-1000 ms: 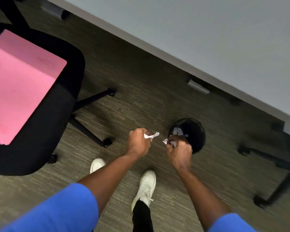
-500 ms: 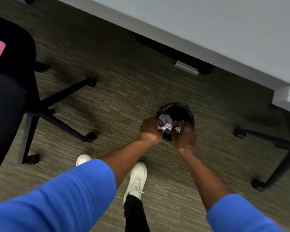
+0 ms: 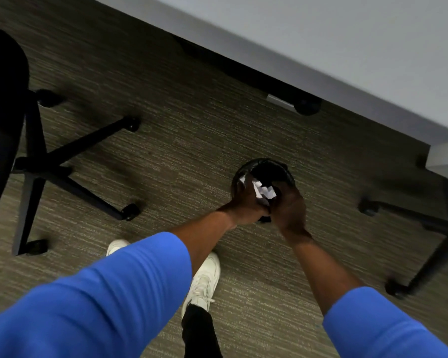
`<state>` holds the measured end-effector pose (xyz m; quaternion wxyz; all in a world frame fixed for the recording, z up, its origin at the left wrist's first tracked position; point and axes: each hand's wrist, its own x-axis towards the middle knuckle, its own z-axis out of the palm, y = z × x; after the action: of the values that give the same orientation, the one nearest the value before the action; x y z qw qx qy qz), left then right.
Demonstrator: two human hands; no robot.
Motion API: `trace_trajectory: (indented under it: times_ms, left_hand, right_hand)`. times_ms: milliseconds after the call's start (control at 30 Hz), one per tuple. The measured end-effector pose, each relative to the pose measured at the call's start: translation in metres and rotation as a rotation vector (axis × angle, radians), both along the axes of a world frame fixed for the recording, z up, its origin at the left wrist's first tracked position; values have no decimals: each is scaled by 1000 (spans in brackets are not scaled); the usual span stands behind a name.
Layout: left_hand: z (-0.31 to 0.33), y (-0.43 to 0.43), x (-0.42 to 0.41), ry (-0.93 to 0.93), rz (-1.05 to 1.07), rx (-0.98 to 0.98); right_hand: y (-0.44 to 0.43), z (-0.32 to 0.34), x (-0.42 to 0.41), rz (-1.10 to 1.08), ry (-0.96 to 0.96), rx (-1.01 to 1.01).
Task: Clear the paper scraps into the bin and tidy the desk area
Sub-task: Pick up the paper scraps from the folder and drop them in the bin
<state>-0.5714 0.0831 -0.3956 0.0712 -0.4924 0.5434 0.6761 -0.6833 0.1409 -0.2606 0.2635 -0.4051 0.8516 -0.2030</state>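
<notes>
Seen from above: left hand and right hand brought together directly over the small round black bin on the grey-green carpeted floor, so that anything let go falls inside rather than on the carpet. Crumpled white paper scraps bunched between both hands, each grip closed on the wad, fingers curled inward to keep loose bits from escaping. Another white scrap at the bin's near-left rim (in the bin or still in the fingers, impossible to tell). Bin parked just off the edge of the pale grey surface, within easy reach. Black wheeled office chair well apart at left. Release judged the next step.
</notes>
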Motion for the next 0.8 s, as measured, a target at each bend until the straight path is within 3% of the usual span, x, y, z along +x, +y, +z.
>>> trace_trajectory:
  times_ms: [67,267,500,700,800]
  left_hand:
    - [0,1,5,19,-37,23]
    - [104,-12,35,20,-93,-65]
    - [170,-37,81,-193,-249,-230]
    - [185,-53,162,-291,-170,-334]
    - [204,-63,216,-306,-26,-345]
  right_hand:
    - [0,3,0,-9,17,22]
    - [3,-5,7,-1,10,118]
    - [-13,19,39,44,37,264]
    - [-30,50,85,99,40,259]
    - [-41,70,118,114,-12,288]
